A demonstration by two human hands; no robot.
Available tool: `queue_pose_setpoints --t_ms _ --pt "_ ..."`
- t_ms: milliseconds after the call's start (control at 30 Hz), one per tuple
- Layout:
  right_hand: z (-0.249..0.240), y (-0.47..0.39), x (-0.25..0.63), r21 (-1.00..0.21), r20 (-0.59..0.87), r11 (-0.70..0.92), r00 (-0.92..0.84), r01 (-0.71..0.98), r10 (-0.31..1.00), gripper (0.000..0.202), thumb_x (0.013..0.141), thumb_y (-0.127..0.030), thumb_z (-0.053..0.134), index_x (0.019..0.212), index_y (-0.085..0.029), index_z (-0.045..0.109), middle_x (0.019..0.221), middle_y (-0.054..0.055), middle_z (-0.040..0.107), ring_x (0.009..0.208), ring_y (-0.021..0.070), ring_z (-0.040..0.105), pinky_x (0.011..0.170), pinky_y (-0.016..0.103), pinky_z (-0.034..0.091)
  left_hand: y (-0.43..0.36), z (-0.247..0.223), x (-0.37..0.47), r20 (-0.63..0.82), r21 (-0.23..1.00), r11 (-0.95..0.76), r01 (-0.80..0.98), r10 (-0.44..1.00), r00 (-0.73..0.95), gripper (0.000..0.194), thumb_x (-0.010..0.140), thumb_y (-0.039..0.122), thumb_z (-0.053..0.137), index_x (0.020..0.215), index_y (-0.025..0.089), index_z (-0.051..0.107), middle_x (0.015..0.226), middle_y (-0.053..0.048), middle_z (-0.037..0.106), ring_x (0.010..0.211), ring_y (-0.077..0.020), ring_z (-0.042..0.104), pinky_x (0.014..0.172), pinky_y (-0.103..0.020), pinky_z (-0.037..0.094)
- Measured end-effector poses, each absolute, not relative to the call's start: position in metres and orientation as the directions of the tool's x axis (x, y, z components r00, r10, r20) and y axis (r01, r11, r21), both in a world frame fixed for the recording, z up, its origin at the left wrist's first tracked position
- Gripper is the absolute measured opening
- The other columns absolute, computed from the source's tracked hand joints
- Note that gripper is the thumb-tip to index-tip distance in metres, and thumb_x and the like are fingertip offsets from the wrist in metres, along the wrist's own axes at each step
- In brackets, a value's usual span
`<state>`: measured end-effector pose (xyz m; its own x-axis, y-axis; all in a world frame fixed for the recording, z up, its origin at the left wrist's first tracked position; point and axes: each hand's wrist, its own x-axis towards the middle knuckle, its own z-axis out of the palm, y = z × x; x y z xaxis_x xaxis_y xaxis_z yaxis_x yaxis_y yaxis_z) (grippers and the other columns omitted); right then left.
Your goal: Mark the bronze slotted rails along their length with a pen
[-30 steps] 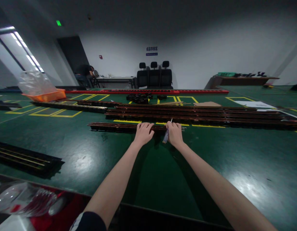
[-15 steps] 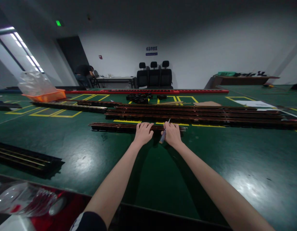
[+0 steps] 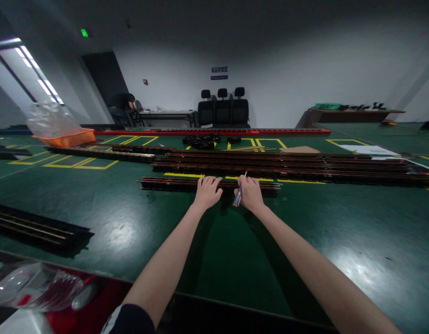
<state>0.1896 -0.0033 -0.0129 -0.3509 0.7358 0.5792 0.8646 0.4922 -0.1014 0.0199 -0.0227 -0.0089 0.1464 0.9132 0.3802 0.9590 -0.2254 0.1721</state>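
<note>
In front of me lies a long dark rail assembly [image 3: 169,184] with thin reddish strips along its top, lying crosswise on the green table. My left hand [image 3: 208,192] is closed over its middle, fingers bent across the far side. My right hand [image 3: 251,191] grips a screwdriver [image 3: 237,196], whose clear purplish handle points back toward me and whose shaft sticks out past the fingers. That hand also rests on the rail, near its right end. Part of the rail is hidden under both hands.
Behind lies a stack of longer rails [image 3: 297,167]. More rails [image 3: 33,227] are at the left. An orange tray [image 3: 66,138] holds clear plastic bags. Black parts [image 3: 199,141] and cardboard [image 3: 299,150] sit farther back. Plastic bottles [image 3: 36,287] lie below the near edge. A person [image 3: 120,106] bends at a back table.
The rail has slid a little to the right under my hands. Both hands stay in nearly the same place, with the screwdriver still in the right.
</note>
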Motion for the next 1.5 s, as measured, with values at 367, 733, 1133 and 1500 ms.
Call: queue_pose_setpoints --t_ms 367,733,1133,1500 --pt "-0.0089 -0.0073 0.1839 -0.019 0.539 0.446 -0.367 0.895 0.758 0.012 0.078 -0.02 0.051 0.089 -0.016 0.051 0.083 0.012 0.065 0.081 0.0267 0.055 0.077 0.035 0.03 -0.0212 -0.0109 0.02 0.388 0.166 -0.237 0.957 0.908 0.158 0.043 0.087 0.026 0.039 0.128 0.021 0.053 0.126 -0.009 0.058 0.121 -0.0246 0.047 0.109 -0.046 0.026" --pt "-0.0069 -0.0052 0.1915 -0.157 0.525 0.355 -0.227 0.921 0.82 0.022 0.071 -0.002 0.043 0.086 -0.017 0.05 0.083 0.011 0.065 0.085 0.0258 0.056 0.08 0.033 0.03 -0.0211 -0.0112 0.0186 0.378 0.178 -0.241 0.954 0.912 0.16 0.044 0.087 0.027 0.038 0.129 0.021 0.052 0.127 -0.009 0.058 0.121 -0.0244 0.047 0.11 -0.046 0.026" --pt "-0.0093 -0.0059 0.1866 -0.056 0.538 0.431 -0.336 0.9 0.773 0.013 0.078 -0.023 0.051 0.089 -0.016 0.05 0.082 0.011 0.064 0.081 0.0256 0.055 0.079 0.034 0.029 -0.0224 -0.01 0.0193 0.382 0.168 -0.232 0.958 0.911 0.153 0.044 0.086 0.025 0.04 0.129 0.02 0.052 0.127 -0.009 0.058 0.121 -0.0244 0.047 0.11 -0.046 0.026" --pt "-0.007 -0.0063 0.1855 -0.074 0.539 0.311 -0.224 0.948 0.812 0.022 0.07 -0.006 0.048 0.09 -0.015 0.05 0.083 0.012 0.066 0.085 0.026 0.057 0.087 0.037 0.025 -0.0217 -0.0107 0.0188 0.378 0.175 -0.232 0.957 0.913 0.152 0.044 0.087 0.026 0.038 0.129 0.021 0.051 0.128 -0.009 0.057 0.122 -0.0239 0.046 0.11 -0.047 0.025"
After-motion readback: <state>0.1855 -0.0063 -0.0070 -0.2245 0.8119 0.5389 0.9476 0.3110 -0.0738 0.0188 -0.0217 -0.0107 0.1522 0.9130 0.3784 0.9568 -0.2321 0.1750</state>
